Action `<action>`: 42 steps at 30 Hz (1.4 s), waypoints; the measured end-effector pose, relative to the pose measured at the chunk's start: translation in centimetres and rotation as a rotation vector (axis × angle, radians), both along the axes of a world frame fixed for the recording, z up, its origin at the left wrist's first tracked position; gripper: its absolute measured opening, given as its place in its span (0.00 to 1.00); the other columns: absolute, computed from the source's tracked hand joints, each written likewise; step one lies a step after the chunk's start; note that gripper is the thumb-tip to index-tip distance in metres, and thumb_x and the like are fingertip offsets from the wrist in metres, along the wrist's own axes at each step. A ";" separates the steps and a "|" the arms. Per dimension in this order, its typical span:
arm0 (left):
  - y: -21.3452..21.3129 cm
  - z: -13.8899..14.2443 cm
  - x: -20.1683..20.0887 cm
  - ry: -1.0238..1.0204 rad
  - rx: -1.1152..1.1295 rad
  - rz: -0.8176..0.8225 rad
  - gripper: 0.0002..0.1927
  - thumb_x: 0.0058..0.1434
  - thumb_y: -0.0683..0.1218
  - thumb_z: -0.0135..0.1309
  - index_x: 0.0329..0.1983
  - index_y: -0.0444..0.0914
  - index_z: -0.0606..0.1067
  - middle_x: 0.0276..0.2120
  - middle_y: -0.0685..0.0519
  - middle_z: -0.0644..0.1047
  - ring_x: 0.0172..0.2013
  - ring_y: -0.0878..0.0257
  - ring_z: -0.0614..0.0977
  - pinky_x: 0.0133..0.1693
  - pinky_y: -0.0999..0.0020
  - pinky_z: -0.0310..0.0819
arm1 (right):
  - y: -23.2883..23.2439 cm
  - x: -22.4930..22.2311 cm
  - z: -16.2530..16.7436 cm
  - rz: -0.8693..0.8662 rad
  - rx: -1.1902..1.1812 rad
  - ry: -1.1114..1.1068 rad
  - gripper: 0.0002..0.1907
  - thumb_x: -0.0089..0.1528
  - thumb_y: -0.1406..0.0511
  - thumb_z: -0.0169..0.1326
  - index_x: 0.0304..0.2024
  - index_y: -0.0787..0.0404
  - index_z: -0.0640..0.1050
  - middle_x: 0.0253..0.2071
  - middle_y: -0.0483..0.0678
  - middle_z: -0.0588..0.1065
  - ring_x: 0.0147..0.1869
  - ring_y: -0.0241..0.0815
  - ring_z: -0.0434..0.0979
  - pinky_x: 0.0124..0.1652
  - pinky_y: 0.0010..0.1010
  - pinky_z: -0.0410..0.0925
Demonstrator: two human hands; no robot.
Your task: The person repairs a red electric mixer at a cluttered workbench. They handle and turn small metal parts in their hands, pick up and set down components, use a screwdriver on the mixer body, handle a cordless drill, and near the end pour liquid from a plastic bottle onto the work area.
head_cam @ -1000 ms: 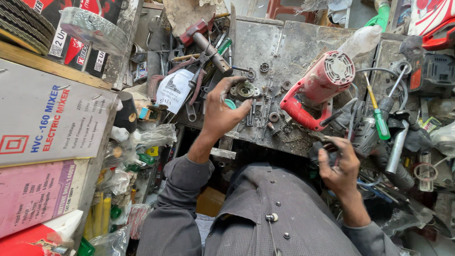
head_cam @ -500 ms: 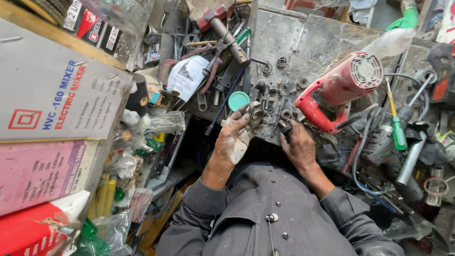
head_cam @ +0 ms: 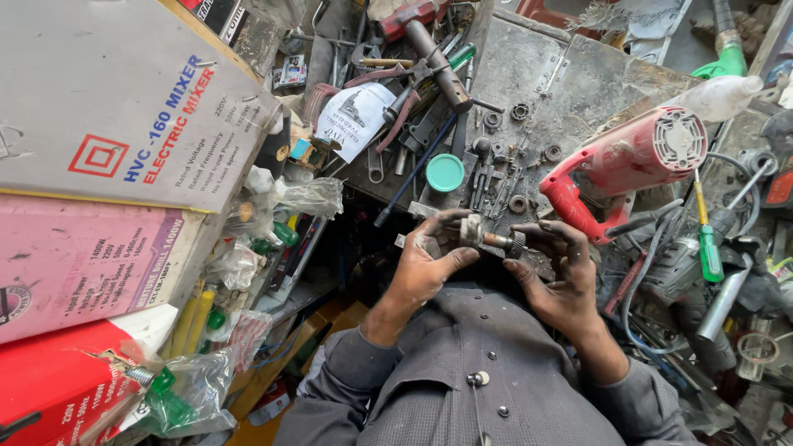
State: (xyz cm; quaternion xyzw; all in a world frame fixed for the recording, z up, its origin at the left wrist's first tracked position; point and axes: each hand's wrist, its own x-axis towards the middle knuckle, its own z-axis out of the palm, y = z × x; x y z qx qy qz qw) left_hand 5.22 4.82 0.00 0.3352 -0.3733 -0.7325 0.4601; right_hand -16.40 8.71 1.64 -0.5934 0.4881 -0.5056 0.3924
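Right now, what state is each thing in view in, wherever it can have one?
left hand: fingers closed on the small geared shaft.
right hand: fingers closed on its toothed end.
small geared shaft: held level between both hands, off the bench.
red power tool: lying on its side, untouched.
teal cap: lying flat on the bench.
green-handled screwdriver: lying among cables.

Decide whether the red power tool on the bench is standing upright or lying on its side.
Lying on its side. The red power tool rests lengthwise on the metal bench, its round vented end cap facing up toward the camera, handle pointing toward the person.
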 end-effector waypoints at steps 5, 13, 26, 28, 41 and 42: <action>0.2 1.1 -0.1 -0.074 -0.065 -0.088 0.28 0.61 0.37 0.64 0.64 0.31 0.70 0.50 0.49 0.80 0.52 0.64 0.81 0.57 0.66 0.79 | 0.4 0.4 -0.3 0.024 0.072 -0.196 0.30 0.62 0.75 0.59 0.61 0.64 0.59 0.61 0.58 0.73 0.64 0.44 0.78 0.61 0.35 0.73; -0.3 1.3 0.8 -0.083 -0.050 -0.137 0.26 0.61 0.38 0.65 0.62 0.31 0.72 0.50 0.49 0.80 0.51 0.65 0.81 0.56 0.67 0.78 | 0.1 -0.2 0.7 0.049 -0.121 0.227 0.32 0.58 0.77 0.61 0.60 0.65 0.59 0.58 0.60 0.75 0.61 0.48 0.80 0.57 0.36 0.74; -0.3 -0.1 1.2 -0.073 -0.031 -0.225 0.22 0.59 0.36 0.64 0.56 0.32 0.71 0.45 0.49 0.82 0.48 0.66 0.83 0.54 0.67 0.80 | -0.2 0.0 2.0 0.095 -0.051 0.328 0.33 0.57 0.74 0.64 0.57 0.65 0.60 0.54 0.58 0.78 0.55 0.46 0.83 0.51 0.33 0.75; -0.3 -0.4 1.1 -0.068 -0.011 -0.215 0.22 0.60 0.36 0.64 0.56 0.32 0.71 0.45 0.49 0.82 0.48 0.66 0.83 0.53 0.67 0.80 | -0.3 0.1 2.2 0.089 -0.038 0.343 0.32 0.56 0.73 0.65 0.57 0.65 0.60 0.53 0.58 0.79 0.55 0.46 0.83 0.50 0.33 0.75; -1.6 1.0 4.3 -0.704 -0.361 0.310 0.15 0.67 0.45 0.57 0.54 0.32 0.77 0.44 0.46 0.81 0.40 0.62 0.83 0.42 0.69 0.77 | -2.8 4.3 0.6 0.000 0.032 0.309 0.40 0.55 0.69 0.69 0.61 0.65 0.59 0.46 0.57 0.79 0.45 0.43 0.83 0.46 0.33 0.75; -1.6 1.4 5.0 -0.720 -0.399 0.338 0.15 0.67 0.44 0.57 0.53 0.32 0.77 0.44 0.46 0.81 0.42 0.59 0.84 0.45 0.67 0.77 | -2.9 4.6 0.4 -0.007 0.017 0.371 0.41 0.55 0.68 0.70 0.61 0.66 0.59 0.44 0.56 0.80 0.44 0.43 0.83 0.46 0.33 0.75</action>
